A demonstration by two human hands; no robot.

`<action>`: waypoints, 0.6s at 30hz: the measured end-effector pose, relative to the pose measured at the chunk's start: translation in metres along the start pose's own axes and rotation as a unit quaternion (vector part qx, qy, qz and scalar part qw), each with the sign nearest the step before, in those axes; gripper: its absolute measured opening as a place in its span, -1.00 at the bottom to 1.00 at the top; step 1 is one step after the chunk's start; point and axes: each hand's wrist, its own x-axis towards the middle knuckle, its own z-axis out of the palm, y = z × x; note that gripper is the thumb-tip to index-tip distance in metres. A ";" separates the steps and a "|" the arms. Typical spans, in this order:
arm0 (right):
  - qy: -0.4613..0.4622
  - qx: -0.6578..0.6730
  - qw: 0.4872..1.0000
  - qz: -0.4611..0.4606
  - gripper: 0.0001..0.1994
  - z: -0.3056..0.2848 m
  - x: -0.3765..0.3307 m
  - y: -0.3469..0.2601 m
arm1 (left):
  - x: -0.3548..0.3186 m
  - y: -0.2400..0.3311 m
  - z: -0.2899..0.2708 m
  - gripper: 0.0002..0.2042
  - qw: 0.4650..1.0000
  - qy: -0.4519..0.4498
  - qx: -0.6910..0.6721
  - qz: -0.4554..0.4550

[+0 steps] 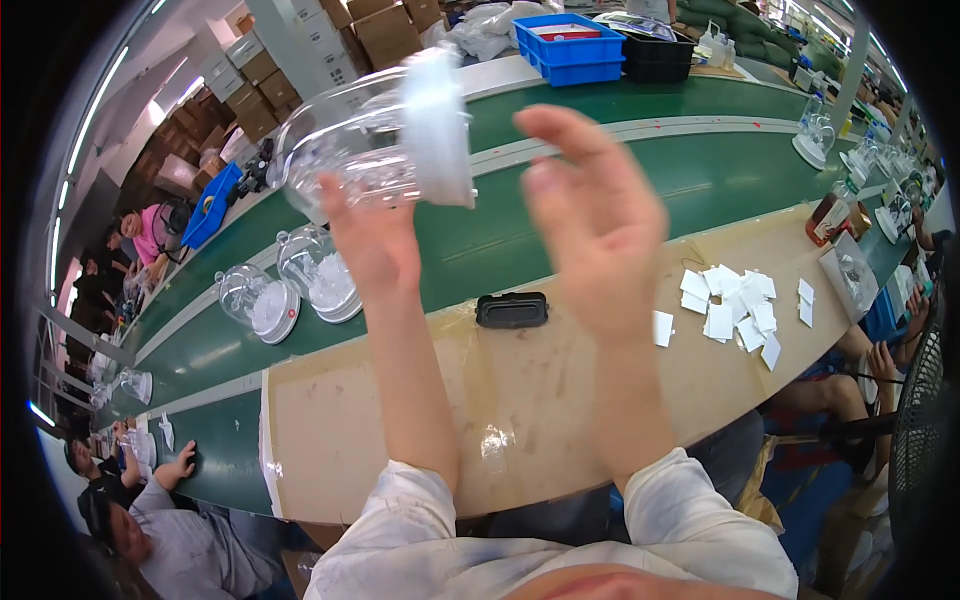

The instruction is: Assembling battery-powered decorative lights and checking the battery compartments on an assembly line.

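Note:
My left hand [378, 245] grips a clear dome jar [340, 125] from below and lifts it over the green belt. The jar lies tilted on its side, its white round base [436, 130] turned to the right; small clear parts show inside. My right hand [605, 225] is raised to the right of that base, apart from it, thumb and fingers curved and spread with nothing between them; it is a little blurred. Below, on the brown work board, lie a small black tray [512, 310] and a scatter of white square cards [740, 305].
More domes [325, 275] stand on the green conveyor belt [480, 250] to the left. Blue crates [568, 50] and a black crate [658, 55] sit beyond it. A bottle of reddish-brown liquid [832, 212] and a fan [920, 400] are at the right. Co-workers sit on both sides.

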 end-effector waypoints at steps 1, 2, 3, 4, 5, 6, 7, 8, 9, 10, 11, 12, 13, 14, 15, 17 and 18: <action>-0.001 -0.002 1.000 0.002 -0.69 -0.013 0.004 -0.001 | 0.005 -0.014 -0.006 -0.11 1.000 0.003 -0.001 -0.001; 0.027 0.009 1.000 -0.012 -0.72 -0.023 0.007 -0.001 | 0.008 -0.026 -0.011 -0.06 0.995 0.021 0.095 0.023; 0.056 0.019 0.998 -0.027 -0.73 -0.030 0.009 -0.001 | 0.011 -0.038 -0.016 0.00 0.980 0.038 0.190 0.045; 0.054 0.021 0.998 -0.024 -0.73 -0.033 0.010 -0.002 | 0.014 -0.049 -0.024 0.00 0.979 0.041 0.193 0.045; 0.049 0.033 0.998 -0.022 -0.73 -0.035 0.010 -0.004 | 0.017 -0.059 -0.033 0.06 0.952 0.046 0.292 0.082; 0.044 0.045 0.998 -0.020 -0.73 -0.035 0.010 -0.006 | 0.017 -0.067 -0.043 0.13 0.913 0.050 0.387 0.118; 0.047 0.037 0.998 -0.020 -0.73 -0.037 0.009 -0.004 | 0.015 -0.082 -0.054 0.13 0.916 0.047 0.382 0.112; 0.034 0.055 0.998 -0.016 -0.73 -0.035 0.008 -0.004 | 0.014 -0.089 -0.065 0.15 0.885 0.042 0.451 0.111; 0.023 0.073 0.997 -0.013 -0.73 -0.034 0.007 -0.004 | 0.013 -0.095 -0.076 0.17 0.849 0.036 0.517 0.109; 0.026 0.070 0.997 -0.012 -0.73 -0.036 0.006 -0.006 | 0.011 -0.101 -0.080 0.21 0.860 0.020 0.503 0.081; 0.037 0.074 0.996 -0.022 -0.74 -0.037 0.006 -0.010 | 0.010 -0.107 -0.084 0.21 0.861 0.016 0.502 0.078; 0.048 0.077 0.995 -0.032 -0.74 -0.040 0.006 -0.013 | 0.007 -0.115 -0.088 0.22 0.850 0.003 0.524 0.057; 0.055 0.069 0.996 -0.030 -0.74 -0.044 0.006 -0.015 | 0.004 -0.125 -0.089 0.24 0.839 -0.011 0.543 0.032; 0.038 0.079 0.995 -0.039 -0.75 -0.044 0.006 -0.018 | 0.005 -0.128 -0.094 0.24 0.839 -0.018 0.544 0.027; 0.022 0.087 0.995 -0.049 -0.76 -0.043 0.006 -0.022 | 0.010 -0.127 -0.100 0.25 0.832 -0.027 0.552 0.046; 0.029 0.094 0.994 -0.044 -0.79 -0.030 0.003 -0.026 | 0.022 -0.121 -0.116 0.25 0.805 -0.053 0.588 0.055; -0.029 0.105 0.994 -0.030 -0.81 -0.027 0.001 -0.027 | 0.025 -0.114 -0.117 0.24 0.789 -0.045 0.613 0.030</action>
